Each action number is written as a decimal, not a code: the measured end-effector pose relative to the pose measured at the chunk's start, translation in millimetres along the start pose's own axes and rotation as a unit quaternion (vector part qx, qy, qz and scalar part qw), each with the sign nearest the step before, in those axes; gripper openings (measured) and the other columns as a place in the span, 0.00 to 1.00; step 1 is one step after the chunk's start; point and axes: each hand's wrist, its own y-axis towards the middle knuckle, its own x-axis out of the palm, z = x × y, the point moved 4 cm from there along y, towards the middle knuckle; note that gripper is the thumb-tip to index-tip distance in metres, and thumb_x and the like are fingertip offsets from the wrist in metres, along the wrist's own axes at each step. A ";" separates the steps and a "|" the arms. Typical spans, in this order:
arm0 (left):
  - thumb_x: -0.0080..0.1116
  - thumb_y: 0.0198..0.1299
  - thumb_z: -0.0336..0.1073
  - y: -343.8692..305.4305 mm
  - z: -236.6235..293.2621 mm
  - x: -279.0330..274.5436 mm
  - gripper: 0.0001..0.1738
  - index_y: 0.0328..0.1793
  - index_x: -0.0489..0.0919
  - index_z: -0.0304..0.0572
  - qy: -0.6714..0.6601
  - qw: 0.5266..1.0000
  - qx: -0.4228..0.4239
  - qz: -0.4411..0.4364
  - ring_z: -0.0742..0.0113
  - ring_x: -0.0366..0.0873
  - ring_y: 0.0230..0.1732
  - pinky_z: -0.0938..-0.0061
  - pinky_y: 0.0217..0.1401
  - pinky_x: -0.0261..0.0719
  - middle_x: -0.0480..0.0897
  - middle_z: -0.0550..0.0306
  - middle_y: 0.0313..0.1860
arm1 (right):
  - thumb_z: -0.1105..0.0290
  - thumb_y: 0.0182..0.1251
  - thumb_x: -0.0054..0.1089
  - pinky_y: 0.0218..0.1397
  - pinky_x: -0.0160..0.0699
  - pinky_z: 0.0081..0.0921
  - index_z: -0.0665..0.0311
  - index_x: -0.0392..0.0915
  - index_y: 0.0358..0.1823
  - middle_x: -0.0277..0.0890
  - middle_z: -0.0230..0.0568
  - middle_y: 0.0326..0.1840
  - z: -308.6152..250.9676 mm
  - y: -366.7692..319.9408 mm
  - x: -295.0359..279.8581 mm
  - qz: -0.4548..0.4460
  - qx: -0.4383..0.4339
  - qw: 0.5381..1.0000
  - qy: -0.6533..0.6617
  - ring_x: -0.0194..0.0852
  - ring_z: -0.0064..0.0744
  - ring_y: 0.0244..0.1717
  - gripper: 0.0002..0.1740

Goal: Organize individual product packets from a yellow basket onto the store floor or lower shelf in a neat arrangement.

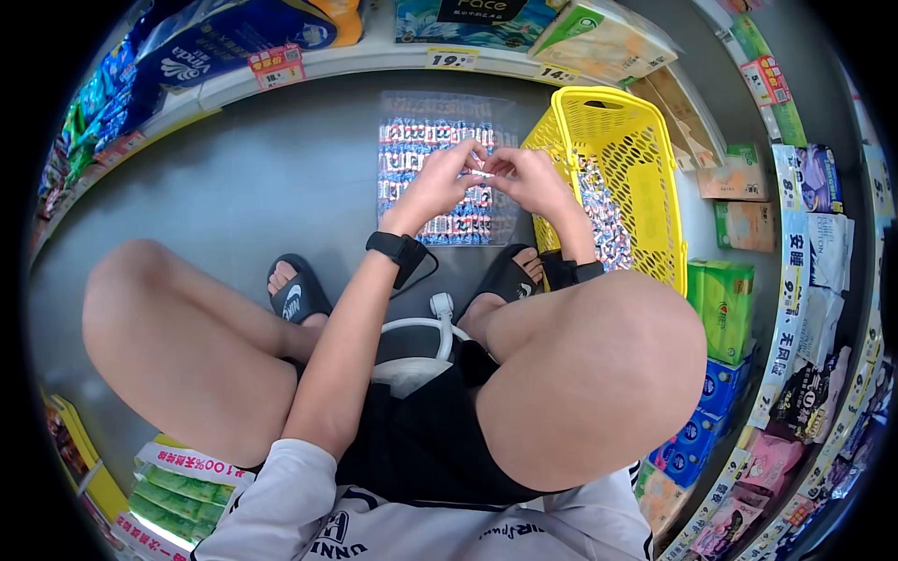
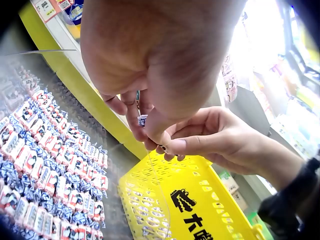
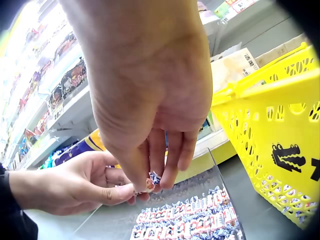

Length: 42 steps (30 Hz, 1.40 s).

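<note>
Both hands meet over a clear shallow box (image 1: 505, 210) holding rows of wrapped candies (image 1: 435, 224) in white, red and blue. Between thumb and fingers, my right hand (image 1: 538, 178) pinches one wrapped candy (image 3: 154, 178), its blue twisted end showing in the right wrist view. My left hand (image 1: 435, 187) pinches the same candy from the other side; a bit of blue-white wrapper shows between its fingers (image 2: 134, 112) in the left wrist view. Most of this candy is hidden by the fingertips. A yellow basket (image 1: 662, 140) stands right beside the box, with loose wrapped candies (image 1: 603, 220) inside.
Shelves with tissue packs (image 1: 608, 42) and price tags (image 1: 452, 59) curve along the front. More packs (image 1: 725, 309) line the right side. The person sits low, knees spread, with slippered feet (image 1: 299, 288) near the box on the grey floor (image 1: 253, 159).
</note>
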 end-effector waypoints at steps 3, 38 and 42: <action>0.69 0.63 0.23 -0.3 -9.9 -2.4 0.21 0.60 0.76 0.39 -0.008 1.000 -0.014 -0.013 0.46 0.88 0.49 0.59 0.52 0.83 0.88 0.44 0.44 | 0.74 0.63 0.74 0.51 0.87 0.33 0.67 0.88 0.49 0.90 0.48 0.40 2.7 7.3 10.2 -0.004 -0.019 0.999 -0.027 0.91 0.41 0.42 0.13; 0.66 0.51 0.20 -78.6 -87.8 46.5 0.43 0.78 0.73 0.44 0.399 0.909 -0.037 -0.116 0.49 0.66 0.82 0.50 0.78 0.73 0.69 0.52 0.82 | 0.74 0.64 0.69 0.52 0.89 0.40 0.69 0.88 0.54 0.90 0.56 0.42 102.6 10.1 162.7 0.128 0.169 0.977 0.012 0.92 0.51 0.44 0.17; 0.67 0.51 0.21 -80.0 -93.1 49.8 0.42 0.77 0.73 0.40 0.407 0.904 -0.029 -0.125 0.50 0.65 0.82 0.51 0.77 0.73 0.69 0.53 0.82 | 0.74 0.64 0.68 0.54 0.89 0.42 0.69 0.88 0.55 0.90 0.56 0.42 85.2 7.1 153.0 0.127 0.166 0.978 0.004 0.91 0.53 0.44 0.18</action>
